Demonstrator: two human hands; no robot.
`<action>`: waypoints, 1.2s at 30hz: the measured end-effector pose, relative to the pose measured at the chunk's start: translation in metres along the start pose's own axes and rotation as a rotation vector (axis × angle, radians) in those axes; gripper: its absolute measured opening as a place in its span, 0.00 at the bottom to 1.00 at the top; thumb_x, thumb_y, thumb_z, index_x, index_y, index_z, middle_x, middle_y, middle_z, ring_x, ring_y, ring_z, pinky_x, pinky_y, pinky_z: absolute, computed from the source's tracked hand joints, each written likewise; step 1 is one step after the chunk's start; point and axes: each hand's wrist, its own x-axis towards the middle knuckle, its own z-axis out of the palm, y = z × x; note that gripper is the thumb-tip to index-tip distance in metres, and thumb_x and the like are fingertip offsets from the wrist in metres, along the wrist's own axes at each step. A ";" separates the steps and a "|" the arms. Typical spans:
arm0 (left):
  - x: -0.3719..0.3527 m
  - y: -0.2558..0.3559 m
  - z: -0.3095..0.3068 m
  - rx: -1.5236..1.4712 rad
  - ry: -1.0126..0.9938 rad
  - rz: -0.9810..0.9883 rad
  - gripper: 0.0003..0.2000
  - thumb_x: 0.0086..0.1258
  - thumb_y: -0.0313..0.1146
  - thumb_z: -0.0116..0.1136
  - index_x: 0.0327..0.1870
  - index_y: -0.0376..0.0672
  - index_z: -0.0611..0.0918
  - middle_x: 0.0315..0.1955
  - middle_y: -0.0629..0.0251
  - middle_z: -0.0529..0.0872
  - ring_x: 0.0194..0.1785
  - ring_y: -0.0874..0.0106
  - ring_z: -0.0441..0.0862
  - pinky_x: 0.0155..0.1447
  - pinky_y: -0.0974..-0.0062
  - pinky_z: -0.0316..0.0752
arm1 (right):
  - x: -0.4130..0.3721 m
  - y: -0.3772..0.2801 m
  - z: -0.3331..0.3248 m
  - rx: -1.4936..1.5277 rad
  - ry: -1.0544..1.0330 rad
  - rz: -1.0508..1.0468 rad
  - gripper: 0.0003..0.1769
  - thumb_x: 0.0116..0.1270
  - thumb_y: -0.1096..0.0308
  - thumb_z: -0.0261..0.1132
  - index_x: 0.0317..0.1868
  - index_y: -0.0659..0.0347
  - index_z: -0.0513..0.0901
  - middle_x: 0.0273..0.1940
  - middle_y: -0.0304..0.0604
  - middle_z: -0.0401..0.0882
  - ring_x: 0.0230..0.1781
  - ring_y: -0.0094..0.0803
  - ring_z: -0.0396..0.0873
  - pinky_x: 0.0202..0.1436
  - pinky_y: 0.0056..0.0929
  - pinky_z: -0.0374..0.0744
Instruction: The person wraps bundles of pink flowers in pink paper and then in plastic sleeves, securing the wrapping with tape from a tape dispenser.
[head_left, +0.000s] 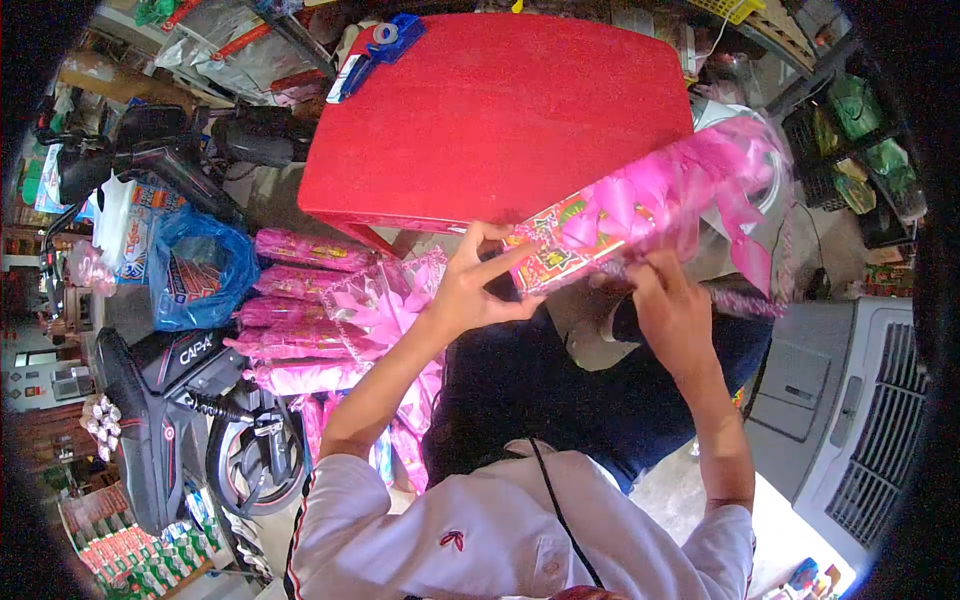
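Holding labelled package point(640, 205), "CAPA" scooter point(185, 365) leftward.

A long, box-like package point(640, 200), brightly printed at one end and covered in pink ribbons under shiny clear wrap, slants with its printed end in the left hand point(478, 285), its blurred ribboned end toward upper right.

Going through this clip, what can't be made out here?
In the head view:
- Held pink package: its far end is blurred, and its fine print is too small to read.
- Right hand: its fingertips are hidden by the hand itself and blur, so its grip is unclear.
- Stacked pink packages: partly covered by the left forearm.
- Lower-left boxes: labels too small to read.
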 end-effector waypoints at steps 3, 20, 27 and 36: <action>0.001 -0.001 0.002 -0.024 0.021 -0.033 0.32 0.40 0.39 0.83 0.53 0.44 0.90 0.44 0.56 0.79 0.48 0.60 0.82 0.53 0.65 0.82 | 0.000 0.012 0.006 -0.108 0.084 0.199 0.22 0.59 0.75 0.67 0.55 0.54 0.77 0.50 0.48 0.81 0.35 0.51 0.84 0.33 0.44 0.84; 0.003 0.005 0.005 0.051 0.014 0.055 0.32 0.41 0.33 0.82 0.54 0.44 0.89 0.47 0.54 0.78 0.53 0.57 0.81 0.54 0.63 0.84 | -0.039 0.139 -0.060 1.090 0.061 1.055 0.20 0.76 0.53 0.63 0.50 0.63 0.84 0.39 0.35 0.83 0.35 0.20 0.79 0.37 0.24 0.77; 0.001 0.004 0.004 0.019 -0.003 -0.001 0.32 0.40 0.34 0.82 0.54 0.44 0.89 0.47 0.54 0.79 0.51 0.58 0.81 0.53 0.63 0.84 | -0.074 0.091 -0.053 1.524 0.473 0.962 0.21 0.78 0.61 0.58 0.62 0.68 0.77 0.56 0.52 0.82 0.55 0.47 0.83 0.61 0.45 0.82; 0.007 0.000 -0.003 -0.045 -0.017 0.001 0.31 0.40 0.32 0.82 0.54 0.45 0.89 0.49 0.54 0.77 0.51 0.60 0.83 0.57 0.63 0.84 | -0.084 0.034 -0.020 2.043 0.583 0.931 0.30 0.80 0.57 0.53 0.73 0.69 0.67 0.72 0.62 0.67 0.77 0.54 0.62 0.74 0.51 0.70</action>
